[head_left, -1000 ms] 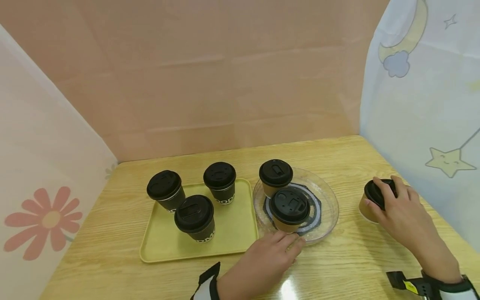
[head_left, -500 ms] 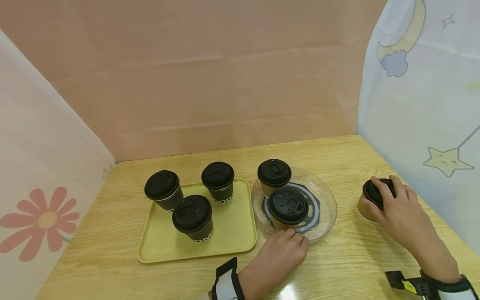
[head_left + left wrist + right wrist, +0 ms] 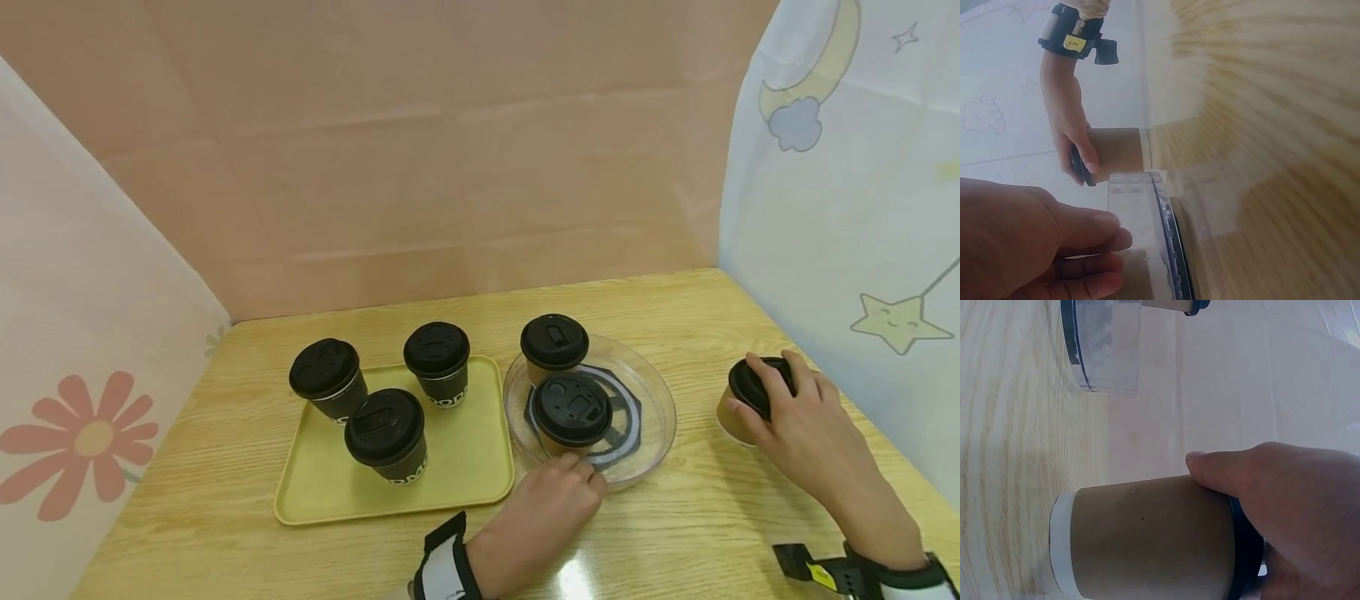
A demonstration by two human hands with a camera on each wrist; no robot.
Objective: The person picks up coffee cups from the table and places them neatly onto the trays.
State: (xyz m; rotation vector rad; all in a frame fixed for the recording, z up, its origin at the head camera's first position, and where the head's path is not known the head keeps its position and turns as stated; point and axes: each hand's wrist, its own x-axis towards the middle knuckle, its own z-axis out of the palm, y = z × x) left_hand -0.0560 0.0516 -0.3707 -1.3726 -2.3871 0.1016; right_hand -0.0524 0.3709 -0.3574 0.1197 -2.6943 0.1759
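Note:
My left hand (image 3: 551,508) pinches the front rim of a clear round tray (image 3: 663,450); its thumb and fingers meet the clear wall (image 3: 1135,206) in the left wrist view. On that tray stand two brown paper coffee cups with black lids, a front cup (image 3: 573,408) just beyond my left fingers and a back cup (image 3: 555,342). Far to the right, my right hand (image 3: 806,417) grips another brown paper coffee cup (image 3: 1154,540) from above, around its black lid (image 3: 746,387). This cup is upright with its base on the table.
Left of the clear tray lies a yellow rectangular tray (image 3: 300,492) holding several items: a left dark cup (image 3: 326,375), a front dark cup (image 3: 390,433) and a back dark cup (image 3: 438,358), all black-lidded. A patterned sheet (image 3: 840,208) hangs close beyond the right hand.
My left hand first shifted right, its fingers closing at the clear tray's rim, then slightly left. The tray's front cup moved left and its back cup right, as if turning. The right hand stayed put.

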